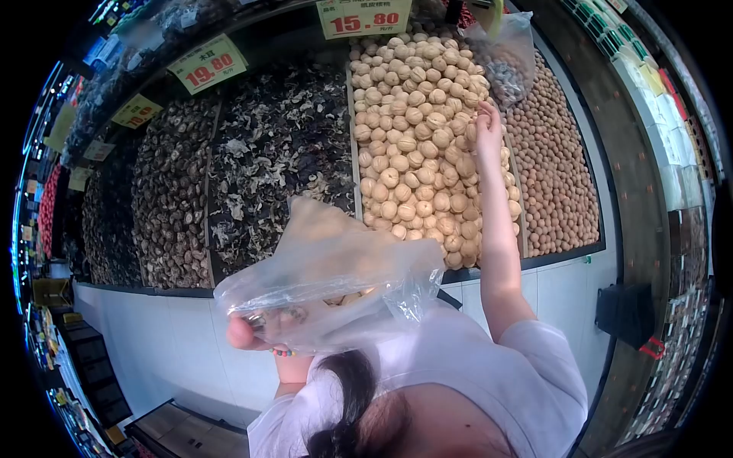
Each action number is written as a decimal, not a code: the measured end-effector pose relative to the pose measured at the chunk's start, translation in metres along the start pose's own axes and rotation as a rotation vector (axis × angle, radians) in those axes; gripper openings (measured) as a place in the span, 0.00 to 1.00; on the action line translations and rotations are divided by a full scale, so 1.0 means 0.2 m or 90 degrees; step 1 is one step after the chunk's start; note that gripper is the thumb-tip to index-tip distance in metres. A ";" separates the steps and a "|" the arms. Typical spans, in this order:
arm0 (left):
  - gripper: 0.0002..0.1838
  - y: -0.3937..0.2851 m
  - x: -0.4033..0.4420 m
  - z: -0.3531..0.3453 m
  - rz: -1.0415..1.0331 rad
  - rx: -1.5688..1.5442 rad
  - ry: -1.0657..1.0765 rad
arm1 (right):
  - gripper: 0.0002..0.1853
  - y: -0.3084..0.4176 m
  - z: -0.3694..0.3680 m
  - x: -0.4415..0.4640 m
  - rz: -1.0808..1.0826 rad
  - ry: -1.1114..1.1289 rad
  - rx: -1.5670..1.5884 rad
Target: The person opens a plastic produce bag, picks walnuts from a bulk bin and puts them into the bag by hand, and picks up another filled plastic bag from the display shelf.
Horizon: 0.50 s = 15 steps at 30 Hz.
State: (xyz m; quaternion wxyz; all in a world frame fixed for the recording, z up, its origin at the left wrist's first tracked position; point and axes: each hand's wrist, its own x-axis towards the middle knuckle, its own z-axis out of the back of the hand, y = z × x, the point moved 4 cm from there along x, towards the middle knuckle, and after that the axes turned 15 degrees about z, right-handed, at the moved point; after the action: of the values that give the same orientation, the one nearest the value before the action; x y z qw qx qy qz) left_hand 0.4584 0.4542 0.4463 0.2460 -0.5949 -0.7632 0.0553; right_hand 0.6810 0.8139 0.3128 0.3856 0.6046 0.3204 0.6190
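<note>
My left hand, wearing a bead bracelet, grips a clear plastic bag from below, with its fingers partly veiled by the film. The bag hangs wide in front of my chest, and a few walnuts show through its mouth. My right arm stretches forward over the bin of pale walnuts. At the right side of that pile, my right hand is at the nuts with its fingers loosely bent and apart. Whether a nut lies under the fingers is hard to see.
Black fungus and dried mushrooms fill the bins to the left. Smaller brown nuts lie to the right, with another plastic bag above them. Price signs stand along the back. A dark box is at the right.
</note>
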 end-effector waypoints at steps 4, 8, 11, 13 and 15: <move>0.25 0.00 0.01 0.00 -0.006 0.011 -0.002 | 0.16 -0.02 0.00 -0.02 -0.025 -0.045 0.150; 0.25 -0.01 0.02 0.00 0.001 0.017 -0.007 | 0.17 -0.02 0.09 -0.04 0.078 -0.002 -0.029; 0.25 -0.01 0.02 0.00 0.002 0.030 -0.011 | 0.21 -0.03 0.12 -0.12 0.101 0.144 -0.272; 0.25 -0.01 0.02 0.01 0.003 0.035 -0.019 | 0.24 -0.06 0.10 -0.19 0.100 0.253 -0.496; 0.26 -0.02 0.02 0.00 0.004 0.046 -0.028 | 0.25 -0.06 0.14 -0.19 0.086 0.199 -0.389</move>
State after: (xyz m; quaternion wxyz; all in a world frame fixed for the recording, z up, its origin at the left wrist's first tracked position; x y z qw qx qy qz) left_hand 0.4541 0.4576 0.4487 0.2503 -0.5866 -0.7642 0.0962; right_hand 0.7091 0.7853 0.2848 0.4531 0.3790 0.1342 0.7956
